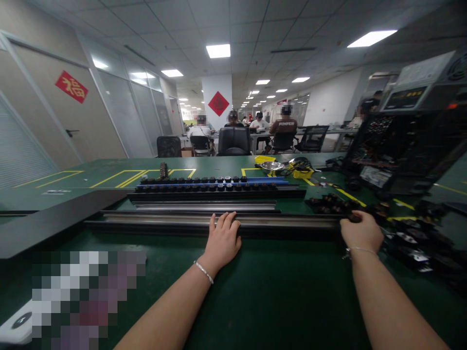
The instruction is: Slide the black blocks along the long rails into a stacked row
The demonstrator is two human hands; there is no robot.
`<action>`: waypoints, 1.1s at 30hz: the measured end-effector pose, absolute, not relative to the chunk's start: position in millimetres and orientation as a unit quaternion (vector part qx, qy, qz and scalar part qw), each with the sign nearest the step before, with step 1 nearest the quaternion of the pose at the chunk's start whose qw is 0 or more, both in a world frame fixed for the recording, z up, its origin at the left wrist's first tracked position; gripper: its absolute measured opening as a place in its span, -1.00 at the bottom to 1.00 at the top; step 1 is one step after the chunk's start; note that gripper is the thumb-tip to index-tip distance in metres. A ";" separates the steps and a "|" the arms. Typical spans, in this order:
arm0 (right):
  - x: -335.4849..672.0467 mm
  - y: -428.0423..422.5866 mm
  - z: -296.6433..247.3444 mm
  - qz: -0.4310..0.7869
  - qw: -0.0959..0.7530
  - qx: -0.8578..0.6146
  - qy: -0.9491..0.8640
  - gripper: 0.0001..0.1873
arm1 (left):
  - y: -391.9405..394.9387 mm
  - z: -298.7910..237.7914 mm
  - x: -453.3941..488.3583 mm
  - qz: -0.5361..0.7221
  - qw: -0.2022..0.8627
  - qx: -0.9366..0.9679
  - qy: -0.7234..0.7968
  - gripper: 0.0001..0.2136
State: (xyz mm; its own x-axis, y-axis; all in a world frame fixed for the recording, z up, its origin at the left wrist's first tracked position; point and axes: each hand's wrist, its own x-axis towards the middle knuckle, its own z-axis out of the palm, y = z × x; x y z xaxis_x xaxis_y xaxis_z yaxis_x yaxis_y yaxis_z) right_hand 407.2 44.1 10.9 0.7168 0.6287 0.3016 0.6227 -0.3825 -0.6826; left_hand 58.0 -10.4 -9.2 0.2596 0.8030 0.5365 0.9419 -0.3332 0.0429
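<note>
A long dark metal rail with a channel along its top lies across the green table. My left hand rests on the rail's middle, palm down, its fingers stretched over the channel. At the rail's right end my right hand is closed around a small black part, mostly hidden by the fingers. Just behind lies a shorter silver rail. Farther back, a blue rail carries rows of small black pieces.
Piles of black parts lie at the right, beside an open computer case. A metal bowl and yellow trays stand at the back. A dark flat panel lies left. People sit at desks beyond.
</note>
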 end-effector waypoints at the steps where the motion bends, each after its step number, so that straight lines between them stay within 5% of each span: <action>1: 408.6 44.5 10.5 0.001 0.412 -0.831 -0.374 -0.51 | -10.2 -9.5 58.0 -0.240 0.144 -0.781 -0.559 -0.72; 22: 451.9 61.7 -3.8 -0.018 0.466 -0.789 -0.399 -0.52 | -7.3 -9.9 59.2 -0.229 0.149 -0.775 -0.570 -0.75; 30: 410.8 75.2 24.6 -0.111 0.412 -0.737 -0.524 -0.56 | 0.5 -10.6 61.1 -0.231 0.140 -0.767 -0.581 -0.76; 33: 381.4 104.2 37.5 -0.072 0.319 -0.694 -0.641 -0.56 | 2.4 -9.7 62.4 -0.230 0.128 -0.764 -0.589 -0.77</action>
State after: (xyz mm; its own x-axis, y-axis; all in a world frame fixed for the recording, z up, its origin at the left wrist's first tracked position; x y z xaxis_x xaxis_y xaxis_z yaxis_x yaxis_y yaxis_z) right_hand 381.4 104.2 37.5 0.1677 0.8443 0.5090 0.9362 0.0254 -0.3506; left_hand 62.4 2.4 -9.7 0.1995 0.8415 0.5020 0.9593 -0.2721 0.0749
